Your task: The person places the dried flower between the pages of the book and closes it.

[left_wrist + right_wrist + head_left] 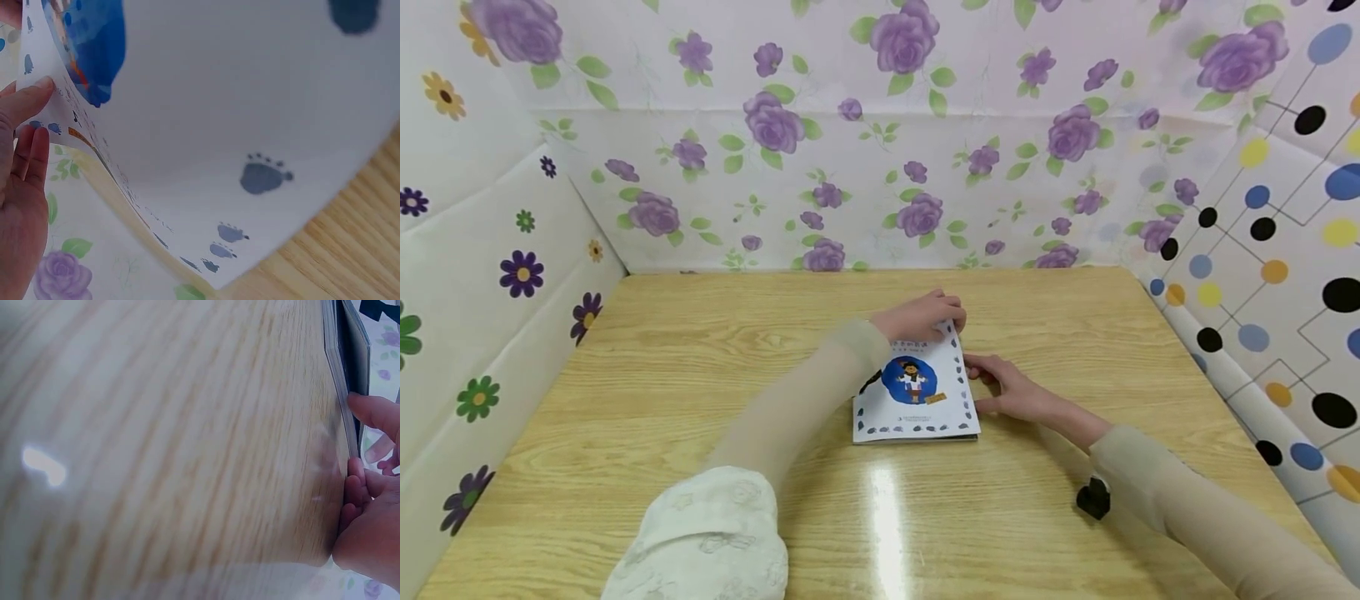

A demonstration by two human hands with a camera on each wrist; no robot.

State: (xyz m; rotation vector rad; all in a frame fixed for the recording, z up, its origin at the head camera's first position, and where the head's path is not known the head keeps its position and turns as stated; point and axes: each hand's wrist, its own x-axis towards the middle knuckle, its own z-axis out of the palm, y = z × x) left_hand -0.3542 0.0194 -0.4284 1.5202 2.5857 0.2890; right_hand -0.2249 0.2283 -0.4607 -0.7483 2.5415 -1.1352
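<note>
A thin picture book [917,417] lies on the table, its white cover bearing footprint marks and a blue circle with a cartoon figure. My left hand [925,317] reaches over its far right corner. In the left wrist view the left hand [25,162] pinches the cover's edge, thumb on the face, and the white cover [187,112] bows. At the book's right edge is my right hand [1011,387]. The right wrist view shows the right thumb [375,415] at the gap between cover and pages, its other fingers [353,487] curled low by the page edges.
The wood-grain table [737,333] surrounds the book. A purple-flowered cloth [842,167] hangs behind, with patterned cloths on both sides. A small black device [1093,498] sits at the right wrist. Light glares off the table [886,517] in front of the book.
</note>
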